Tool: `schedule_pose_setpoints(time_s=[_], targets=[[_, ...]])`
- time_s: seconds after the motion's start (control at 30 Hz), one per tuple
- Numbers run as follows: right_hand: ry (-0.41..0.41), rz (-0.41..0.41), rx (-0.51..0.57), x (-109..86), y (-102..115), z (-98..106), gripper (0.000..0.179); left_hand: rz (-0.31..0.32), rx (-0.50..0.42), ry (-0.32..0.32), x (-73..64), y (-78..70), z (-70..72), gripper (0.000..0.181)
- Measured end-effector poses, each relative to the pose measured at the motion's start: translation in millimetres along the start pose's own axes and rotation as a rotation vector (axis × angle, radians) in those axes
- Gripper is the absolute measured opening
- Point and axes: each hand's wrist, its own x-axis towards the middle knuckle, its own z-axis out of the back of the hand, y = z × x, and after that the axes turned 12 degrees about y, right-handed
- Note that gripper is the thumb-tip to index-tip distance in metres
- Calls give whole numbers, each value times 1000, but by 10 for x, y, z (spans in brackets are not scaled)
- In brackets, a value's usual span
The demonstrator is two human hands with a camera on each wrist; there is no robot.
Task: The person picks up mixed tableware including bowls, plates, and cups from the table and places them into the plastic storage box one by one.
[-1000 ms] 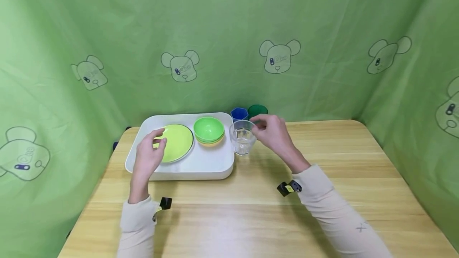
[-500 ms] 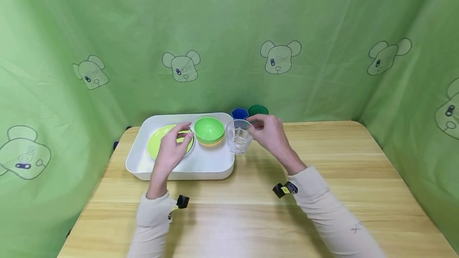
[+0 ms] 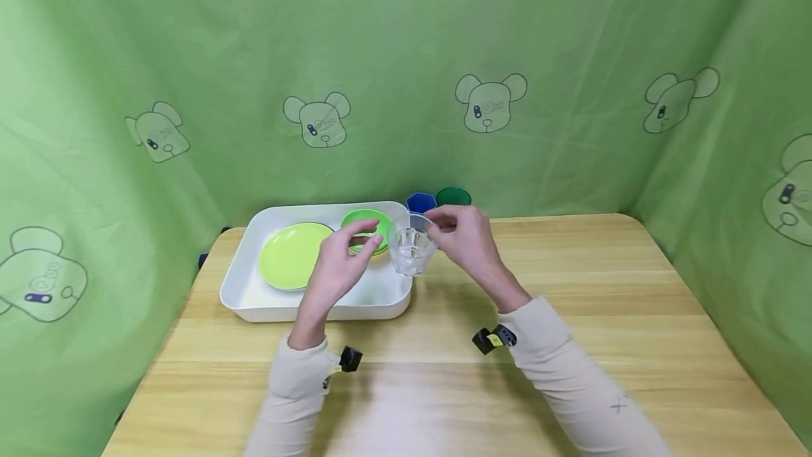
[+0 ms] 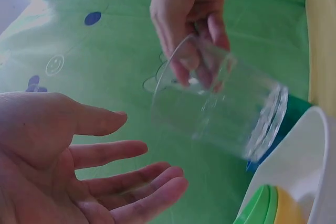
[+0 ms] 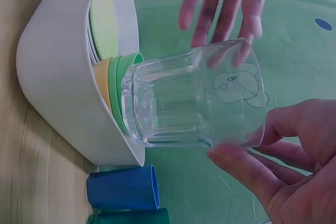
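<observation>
My right hand (image 3: 466, 238) pinches a clear drinking glass (image 3: 411, 249) by its rim, thumb and fingers on either side of the wall. The glass hangs upright over the right end of a white tray (image 3: 254, 314). My left hand (image 3: 339, 259) has its fingers spread and holds nothing; in the head view it overlaps a stack of bowls, a green bowl (image 3: 361, 217) on top. In the left wrist view its fingertips (image 4: 173, 177) stand apart from the glass. A yellow-green plate (image 3: 288, 256) lies at the left of the tray, stacked on others.
Behind the tray's right end stand a blue cup (image 3: 421, 203) and a dark green cup (image 3: 453, 196). The wooden table (image 3: 603, 316) extends to the right and front. A green curtain (image 3: 393, 34) hangs close along the back and sides.
My left hand has moved right, from over the plates to beside the bowls and the glass. My right hand has carried the glass a little left, over the tray's edge.
</observation>
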Motion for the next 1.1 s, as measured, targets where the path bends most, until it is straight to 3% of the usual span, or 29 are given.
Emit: schedule_pose_setpoints(time_s=[0.27, 0.57, 0.73, 1.1], targets=[[-13, 41, 20, 1, 56, -74, 20, -23, 0, 16, 35, -10, -97, 36], [-36, 89, 5, 19, 88, -216, 20, 35, 102, -62, 48, -47, -105, 34], [-46, 89, 9, 31, 110, -290, 19, 64, 95, -69, 47, -47, -63, 34], [43, 65, 23, 69, 148, -398, 19, 74, 82, -84, 41, 74, 26, 31]])
